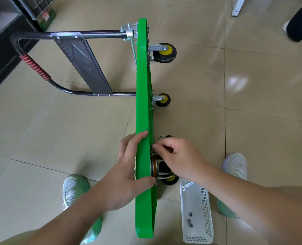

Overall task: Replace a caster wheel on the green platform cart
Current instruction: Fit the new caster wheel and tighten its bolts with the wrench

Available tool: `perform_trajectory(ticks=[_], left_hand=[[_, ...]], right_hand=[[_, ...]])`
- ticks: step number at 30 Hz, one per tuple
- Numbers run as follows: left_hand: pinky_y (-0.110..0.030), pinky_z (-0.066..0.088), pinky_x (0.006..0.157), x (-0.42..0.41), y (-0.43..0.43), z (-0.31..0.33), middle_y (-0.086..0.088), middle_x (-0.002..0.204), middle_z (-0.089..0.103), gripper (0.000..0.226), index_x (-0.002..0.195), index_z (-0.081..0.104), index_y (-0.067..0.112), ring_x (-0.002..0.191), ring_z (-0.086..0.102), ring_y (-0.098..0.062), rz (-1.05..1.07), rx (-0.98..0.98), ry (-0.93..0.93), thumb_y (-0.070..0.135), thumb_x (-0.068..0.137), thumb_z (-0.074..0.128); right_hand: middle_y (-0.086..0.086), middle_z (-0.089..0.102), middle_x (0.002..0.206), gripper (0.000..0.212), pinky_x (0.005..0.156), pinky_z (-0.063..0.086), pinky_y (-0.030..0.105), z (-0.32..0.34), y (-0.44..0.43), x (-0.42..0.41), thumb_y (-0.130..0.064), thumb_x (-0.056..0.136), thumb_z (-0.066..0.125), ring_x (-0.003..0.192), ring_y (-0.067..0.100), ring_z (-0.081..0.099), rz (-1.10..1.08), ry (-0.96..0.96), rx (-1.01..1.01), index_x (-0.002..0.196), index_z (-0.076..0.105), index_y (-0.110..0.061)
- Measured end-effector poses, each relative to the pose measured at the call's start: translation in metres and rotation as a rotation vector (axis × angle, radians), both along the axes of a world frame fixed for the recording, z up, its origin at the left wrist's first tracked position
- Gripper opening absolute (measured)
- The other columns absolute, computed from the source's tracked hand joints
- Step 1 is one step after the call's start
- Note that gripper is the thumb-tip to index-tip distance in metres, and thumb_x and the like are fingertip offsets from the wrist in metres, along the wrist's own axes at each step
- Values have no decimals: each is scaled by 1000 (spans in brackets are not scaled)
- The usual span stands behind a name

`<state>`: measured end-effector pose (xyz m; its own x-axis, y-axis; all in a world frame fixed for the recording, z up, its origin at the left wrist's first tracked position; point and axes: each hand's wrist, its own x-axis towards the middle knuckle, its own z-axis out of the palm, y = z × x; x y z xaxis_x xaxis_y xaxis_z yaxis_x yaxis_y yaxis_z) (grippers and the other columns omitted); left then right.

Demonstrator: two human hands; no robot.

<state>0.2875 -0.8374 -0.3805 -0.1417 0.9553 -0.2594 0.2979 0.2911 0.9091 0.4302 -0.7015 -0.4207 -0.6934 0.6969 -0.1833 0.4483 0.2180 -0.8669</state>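
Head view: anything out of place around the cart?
Yes. The green cart stands on its side edge, gripped by the left hand. A loose caster plate lies unmounted on the floor, beyond the right hand.

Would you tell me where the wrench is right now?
In the head view, lower right of centre, the wrench lies at the far end of the white basket, on the floor right of the green cart, below the right hand.

Left hand point(127, 171) clasps; right hand point(179, 159) bunches its fingertips.
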Motion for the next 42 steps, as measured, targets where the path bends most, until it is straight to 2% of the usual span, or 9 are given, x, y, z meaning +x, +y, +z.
perform_trajectory(ticks=[6, 9, 12, 16, 21, 24, 31, 36, 42], left_hand=[[-12, 50, 89, 0, 0, 1, 28, 144, 18, 97, 149, 16, 54, 116, 47, 12, -8, -10, 3, 26, 75, 73], [-6, 46, 87, -1, 0, 0, 28, 144, 18, 97, 149, 16, 52, 116, 46, 14, -11, -11, 7, 27, 74, 73], [-5, 45, 87, -1, 0, 0, 28, 144, 17, 98, 149, 16, 52, 116, 46, 14, -12, -11, 7, 26, 74, 73], [-7, 46, 88, -1, -1, 0, 29, 143, 18, 98, 149, 16, 53, 115, 47, 12, -7, -8, 4, 25, 74, 73], [-4, 43, 89, 0, 0, 1, 31, 143, 16, 98, 148, 15, 54, 121, 43, 15, -10, -9, 6, 26, 73, 73], [-2, 42, 87, 0, 0, 1, 31, 142, 16, 98, 147, 15, 54, 119, 44, 16, -11, -10, 8, 25, 73, 72], [-2, 41, 89, 1, 0, 1, 31, 143, 16, 98, 148, 15, 54, 120, 43, 15, -16, -9, 21, 25, 74, 72], [-2, 40, 90, -1, 0, 1, 30, 144, 15, 99, 148, 14, 55, 121, 43, 15, -22, -17, 36, 29, 74, 73], [-2, 38, 94, -1, 0, -1, 29, 144, 15, 99, 150, 14, 53, 125, 37, 17, -18, -16, 24, 28, 74, 73]], right_hand=[[-20, 59, 58, 7, 53, 41, 28, -2, 2, 0, -35, 92, 70, 55, 11, 50, 39, -8, -34, 86, 72, -38], [-32, 61, 70, 11, 57, 42, 18, -3, 1, 0, -34, 89, 73, 60, 5, 51, 34, -24, -25, 99, 68, -37], [-25, 64, 80, 14, 63, 45, 25, -1, 0, 0, -31, 88, 74, 68, 14, 53, 7, 16, -33, 99, 65, -33], [-17, 65, 69, 10, 57, 47, 36, -1, 1, 1, -38, 94, 67, 58, 18, 54, 40, 5, 12, 84, 66, -36], [-24, 62, 80, 8, 68, 49, 28, -3, 1, 2, -31, 92, 69, 72, 13, 57, 29, 43, -44, 98, 64, -34], [-20, 62, 80, 7, 69, 49, 27, -5, 1, 1, -33, 94, 66, 76, 9, 58, 74, 30, -4, 92, 64, -39], [-17, 44, 64, 42, 76, 28, 35, 5, 3, -6, -37, 105, 46, 73, -3, 43, 157, -110, 217, 64, 39, -37], [-14, 59, 80, 8, 74, 48, 40, -2, 5, -5, -37, 90, 64, 78, 12, 56, 112, -3, 71, 86, 57, -36], [-27, 54, 71, 28, 74, 37, 35, -5, 5, -1, -49, 98, 49, 77, -1, 49, 135, -21, 160, 71, 51, -42]])
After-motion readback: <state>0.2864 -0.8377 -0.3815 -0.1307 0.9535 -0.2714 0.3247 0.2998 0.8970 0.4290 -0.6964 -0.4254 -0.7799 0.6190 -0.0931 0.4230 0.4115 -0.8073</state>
